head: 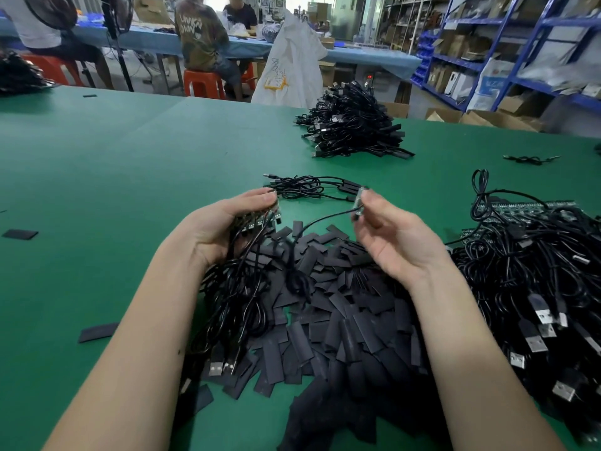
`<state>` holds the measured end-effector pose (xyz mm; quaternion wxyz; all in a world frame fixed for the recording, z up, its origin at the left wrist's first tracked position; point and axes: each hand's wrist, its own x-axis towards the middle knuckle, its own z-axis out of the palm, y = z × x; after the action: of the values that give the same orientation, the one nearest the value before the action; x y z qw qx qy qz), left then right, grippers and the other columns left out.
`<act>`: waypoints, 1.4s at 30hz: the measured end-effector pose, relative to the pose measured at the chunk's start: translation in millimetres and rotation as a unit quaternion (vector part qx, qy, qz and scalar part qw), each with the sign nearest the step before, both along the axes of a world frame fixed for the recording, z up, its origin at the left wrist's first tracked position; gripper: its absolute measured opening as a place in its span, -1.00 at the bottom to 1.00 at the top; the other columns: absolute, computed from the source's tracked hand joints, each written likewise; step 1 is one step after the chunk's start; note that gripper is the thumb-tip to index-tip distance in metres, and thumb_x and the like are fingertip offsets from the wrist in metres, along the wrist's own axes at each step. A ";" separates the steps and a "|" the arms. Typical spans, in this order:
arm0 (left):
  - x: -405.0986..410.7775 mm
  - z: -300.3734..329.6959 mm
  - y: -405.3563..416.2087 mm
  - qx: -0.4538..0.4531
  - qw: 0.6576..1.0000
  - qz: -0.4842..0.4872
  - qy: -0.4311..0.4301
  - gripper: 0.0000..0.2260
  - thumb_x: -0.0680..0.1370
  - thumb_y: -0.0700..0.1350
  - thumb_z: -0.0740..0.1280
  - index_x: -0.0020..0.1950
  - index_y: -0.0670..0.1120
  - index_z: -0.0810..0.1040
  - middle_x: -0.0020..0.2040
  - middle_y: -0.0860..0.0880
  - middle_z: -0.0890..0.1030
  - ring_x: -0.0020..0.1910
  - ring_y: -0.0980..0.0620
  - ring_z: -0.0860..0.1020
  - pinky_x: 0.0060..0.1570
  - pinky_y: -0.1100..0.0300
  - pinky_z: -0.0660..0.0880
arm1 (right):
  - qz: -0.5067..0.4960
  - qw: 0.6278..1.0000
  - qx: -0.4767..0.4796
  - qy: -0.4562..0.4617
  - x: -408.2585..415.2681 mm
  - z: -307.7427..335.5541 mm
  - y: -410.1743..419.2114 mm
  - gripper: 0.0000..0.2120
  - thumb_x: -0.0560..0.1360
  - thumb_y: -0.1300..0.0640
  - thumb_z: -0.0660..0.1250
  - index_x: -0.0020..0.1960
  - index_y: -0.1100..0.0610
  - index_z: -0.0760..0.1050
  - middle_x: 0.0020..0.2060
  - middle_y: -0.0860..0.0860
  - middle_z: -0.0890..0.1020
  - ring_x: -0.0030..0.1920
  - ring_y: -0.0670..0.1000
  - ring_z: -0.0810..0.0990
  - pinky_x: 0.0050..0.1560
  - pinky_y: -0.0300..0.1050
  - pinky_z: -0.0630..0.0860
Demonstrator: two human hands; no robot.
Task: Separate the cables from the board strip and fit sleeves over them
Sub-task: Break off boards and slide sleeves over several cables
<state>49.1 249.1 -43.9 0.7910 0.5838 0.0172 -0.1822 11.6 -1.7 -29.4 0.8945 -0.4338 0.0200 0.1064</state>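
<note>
My left hand (pixel 218 227) grips a board strip (pixel 258 219) with several black USB cables (pixel 234 297) hanging from it toward me. My right hand (pixel 395 237) pinches one small board piece (pixel 357 203), apart from the strip; its single black cable (pixel 312 222) droops to the heap below. Under both hands lies a large heap of flat black sleeves (pixel 344 320) on the green table (pixel 113 177). Just beyond my hands lie a few cables with sleeves on them (pixel 312 187).
A pile of black cables (pixel 354 125) sits at the far middle. More cables on board strips (pixel 533 271) cover the right side. Loose sleeves (pixel 19 234) lie at left. People sit on red stools (pixel 203 83) behind; blue shelving (pixel 507 50) stands at right.
</note>
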 end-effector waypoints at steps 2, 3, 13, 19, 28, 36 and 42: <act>0.5 -3.1 3.6 0.080 0.997 0.009 -0.016 -0.71 0.11 0.02 0.58 -0.19 0.12 0.77 -0.20 0.05 0.71 -0.36 0.13 0.63 -0.30 0.26 0.58 | -0.026 0.999 0.024 -0.008 -1.6 6.8 -9.5 -0.94 0.37 0.27 0.49 -0.16 0.21 0.69 -0.23 0.06 0.65 -0.26 -0.06 0.60 -0.25 -0.32 0.60; 1.6 -5.7 3.6 0.117 0.992 0.021 -0.027 -0.66 0.08 0.03 0.60 -0.16 0.10 0.77 -0.16 0.03 0.72 -0.33 0.12 0.64 -0.29 0.27 0.56 | -0.036 0.999 0.023 -0.011 -2.4 9.5 -12.5 -0.89 0.37 0.26 0.50 -0.10 0.21 0.66 -0.22 0.05 0.65 -0.26 -0.06 0.60 -0.24 -0.31 0.60; -0.7 2.4 -20.6 0.395 0.839 0.236 -0.290 -0.80 0.49 0.04 0.50 0.08 0.05 0.67 -0.05 0.18 0.68 0.03 0.19 0.61 -0.02 0.42 0.43 | -0.065 0.994 -0.086 -0.004 -1.9 12.9 3.4 -0.81 0.38 0.21 0.52 -0.03 0.14 0.61 -0.27 -0.02 0.69 -0.29 -0.08 0.65 -0.22 -0.28 0.60; -19.3 30.9 -64.1 0.294 0.886 0.041 -0.355 -0.83 0.55 -0.02 0.47 0.12 0.03 0.63 -0.06 0.10 0.69 -0.10 0.14 0.66 -0.07 0.34 0.57 | -0.076 0.990 -0.121 0.014 4.7 3.7 7.4 -0.84 0.48 0.19 0.51 0.03 0.11 0.61 -0.20 -0.02 0.73 -0.26 -0.05 0.68 -0.24 -0.28 0.59; -12.1 9.6 -62.3 0.379 0.842 0.065 -0.378 -0.86 0.49 -0.03 0.51 0.03 0.09 0.67 -0.12 0.18 0.67 -0.15 0.29 0.60 -0.08 0.40 0.50 | -0.085 0.892 -0.441 -0.053 8.3 -8.1 -17.6 -0.91 0.50 0.07 0.50 -0.02 0.03 0.67 -0.09 0.01 0.76 -0.18 -0.12 0.71 -0.19 -0.27 0.60; -12.4 6.5 -62.3 0.384 0.850 0.060 -0.355 -0.73 0.53 0.01 0.47 0.22 0.10 0.63 -0.13 0.14 0.66 -0.14 0.23 0.63 -0.05 0.41 0.49 | 0.066 0.631 -0.750 -0.187 10.9 -24.6 -2.5 -0.75 0.42 -0.05 0.53 0.10 -0.16 0.68 -0.02 -0.18 0.70 -0.07 -0.29 0.59 0.09 -0.30 0.49; -11.6 6.6 -59.9 0.379 0.857 0.062 -0.345 -0.86 0.54 -0.01 0.45 0.08 0.06 0.66 -0.21 0.13 0.66 -0.17 0.20 0.63 -0.04 0.38 0.49 | 0.050 0.611 -0.768 -0.184 13.9 -26.7 1.5 -0.91 0.41 0.02 0.54 -0.14 -0.16 0.66 -0.18 -0.19 0.68 -0.09 -0.13 0.63 0.07 -0.14 0.57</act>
<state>37.5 189.2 -37.3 0.4737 0.8615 -0.1524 0.1011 25.4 -0.2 -56.1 0.2118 -0.9728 -0.0922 0.0150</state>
